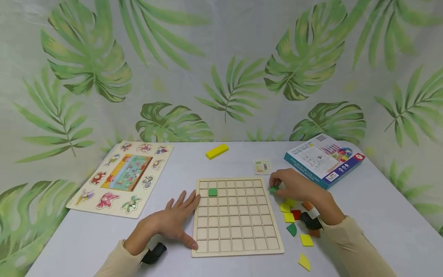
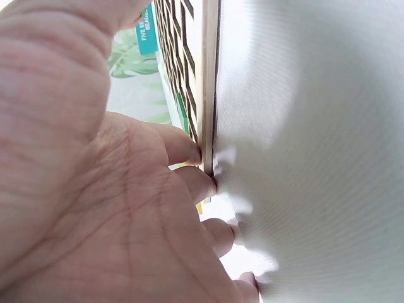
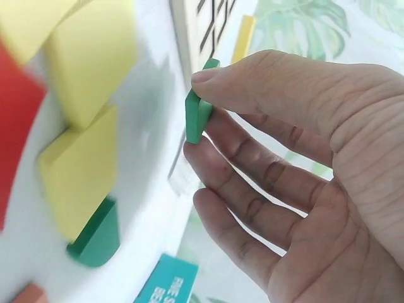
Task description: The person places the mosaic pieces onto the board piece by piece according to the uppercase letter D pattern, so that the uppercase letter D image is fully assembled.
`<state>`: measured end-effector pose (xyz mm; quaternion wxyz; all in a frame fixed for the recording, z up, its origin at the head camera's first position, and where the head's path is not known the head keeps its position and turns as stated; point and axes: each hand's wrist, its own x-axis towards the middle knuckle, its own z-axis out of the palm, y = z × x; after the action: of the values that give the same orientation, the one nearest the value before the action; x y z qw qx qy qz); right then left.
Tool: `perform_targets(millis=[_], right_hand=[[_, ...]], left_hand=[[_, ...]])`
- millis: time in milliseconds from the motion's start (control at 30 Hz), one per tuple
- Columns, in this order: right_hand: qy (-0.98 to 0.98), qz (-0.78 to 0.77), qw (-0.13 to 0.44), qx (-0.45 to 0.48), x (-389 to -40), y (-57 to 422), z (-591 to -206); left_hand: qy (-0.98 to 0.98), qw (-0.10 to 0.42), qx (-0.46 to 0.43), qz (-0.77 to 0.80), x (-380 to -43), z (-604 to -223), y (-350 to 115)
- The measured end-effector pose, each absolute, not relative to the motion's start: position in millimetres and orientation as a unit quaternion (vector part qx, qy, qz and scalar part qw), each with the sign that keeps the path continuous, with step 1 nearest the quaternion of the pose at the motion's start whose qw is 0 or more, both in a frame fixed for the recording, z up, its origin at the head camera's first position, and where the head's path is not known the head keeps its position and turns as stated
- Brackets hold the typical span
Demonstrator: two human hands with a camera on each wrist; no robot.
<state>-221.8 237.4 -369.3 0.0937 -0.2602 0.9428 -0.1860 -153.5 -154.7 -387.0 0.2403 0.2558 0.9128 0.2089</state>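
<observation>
A square wooden grid board (image 1: pixel 194 215) lies on the white table, with one green square tile (image 1: pixel 212 192) in an upper-left cell. At the board's left edge, my left hand (image 1: pixel 174 221) spreads its fingers; thumb and fingertips touch the rim, also visible in the left wrist view. My right hand (image 1: pixel 294 184) is just off the board's upper right corner. Between its thumb and fingers it pinches a small green tile (image 3: pixel 194 113), whose full outline is partly hidden. Below that hand lie loose yellow tiles (image 1: pixel 288 217), a red tile (image 1: pixel 296 214) and a green quarter-round tile (image 1: pixel 292 229).
A small pattern card (image 1: pixel 263 167) lies behind the board, near a yellow block (image 1: pixel 217 151). The animal peg puzzle (image 1: pixel 142 204) is at the left. A teal-edged box (image 1: pixel 325 159) stands back right. Orange tiles (image 1: pixel 314 233) lie near the right wrist.
</observation>
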Motion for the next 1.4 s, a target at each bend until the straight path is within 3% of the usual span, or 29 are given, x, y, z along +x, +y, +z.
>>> perform_targets(millis=[767,1400], right_hand=[[0.907,-0.203,0.083,-0.359,-229.4,169.5,-365.7],[0.900,-0.182,0.105,-0.383,-237.7,108.2,-370.6]], left_hand=[[0.915,0.240,0.253,0.203,-151.0,-388.4,-154.4],[0.914,0.238,0.255,0.208,-154.0,-390.2,-155.8]])
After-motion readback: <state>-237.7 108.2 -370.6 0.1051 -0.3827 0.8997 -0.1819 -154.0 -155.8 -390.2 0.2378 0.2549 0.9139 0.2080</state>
